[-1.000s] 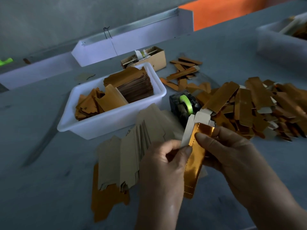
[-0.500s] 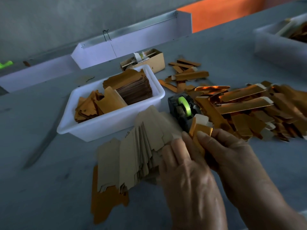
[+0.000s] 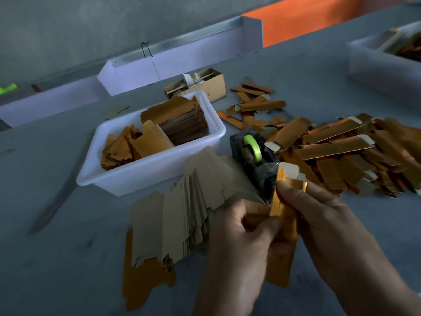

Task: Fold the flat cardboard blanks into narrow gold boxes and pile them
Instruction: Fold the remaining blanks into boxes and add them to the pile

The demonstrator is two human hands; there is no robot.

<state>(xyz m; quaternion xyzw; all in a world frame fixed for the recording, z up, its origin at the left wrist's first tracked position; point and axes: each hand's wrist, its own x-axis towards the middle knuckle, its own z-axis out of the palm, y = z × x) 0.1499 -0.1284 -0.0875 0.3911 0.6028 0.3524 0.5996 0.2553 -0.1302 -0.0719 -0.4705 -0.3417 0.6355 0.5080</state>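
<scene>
Pinching a shiny gold foil blank (image 3: 283, 224), both the left hand (image 3: 241, 249) and the right hand (image 3: 319, 220) curl fingers round its long creased panel. Matte brown flat blanks (image 3: 182, 215) fan out beside them. Glossy narrow boxes (image 3: 341, 151) lie heaped behind.

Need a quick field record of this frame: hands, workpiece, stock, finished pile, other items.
left hand: pinches the gold blank low on its left edge
right hand: holds the blank's upper right side
gold blank: partly folded, upright between the hands
flat blanks: fanned stack, plain side up, left of the hands
folded boxes: loose pile at right
white tub: holds more gold stock
tape dispenser: green roll, behind the hands
</scene>
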